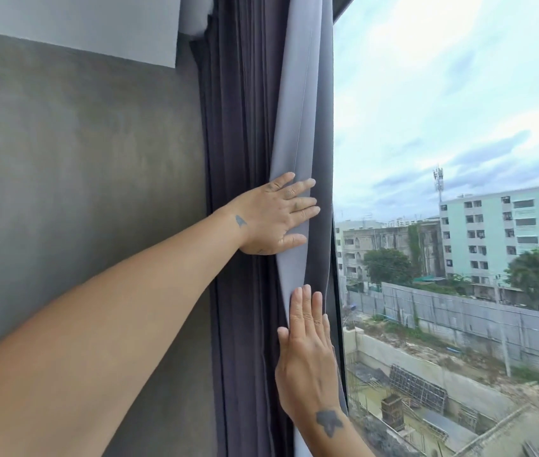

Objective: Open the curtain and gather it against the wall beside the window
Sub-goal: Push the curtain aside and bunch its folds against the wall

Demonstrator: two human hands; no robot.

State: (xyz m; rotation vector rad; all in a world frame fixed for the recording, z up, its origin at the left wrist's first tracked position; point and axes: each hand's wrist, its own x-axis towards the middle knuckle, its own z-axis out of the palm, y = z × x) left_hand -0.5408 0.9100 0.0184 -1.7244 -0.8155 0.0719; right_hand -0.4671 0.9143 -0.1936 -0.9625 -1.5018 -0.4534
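Note:
The curtain [248, 133] hangs bunched in dark purple-grey folds between the grey wall [80, 192] and the window [443, 127]; its pale lining faces outward along the window edge. My left hand [278, 214] lies flat on the lining with fingers spread, pressing the fabric toward the wall. Lower down, my right hand [307, 344] rests flat on the curtain's edge next to the window frame, fingers straight and pointing up. Neither hand has fabric clenched in it.
A dark window frame [335, 258] runs down just right of the curtain. Through the glass I see apartment blocks and a construction site. A lighter wall panel [70, 24] sits at the upper left.

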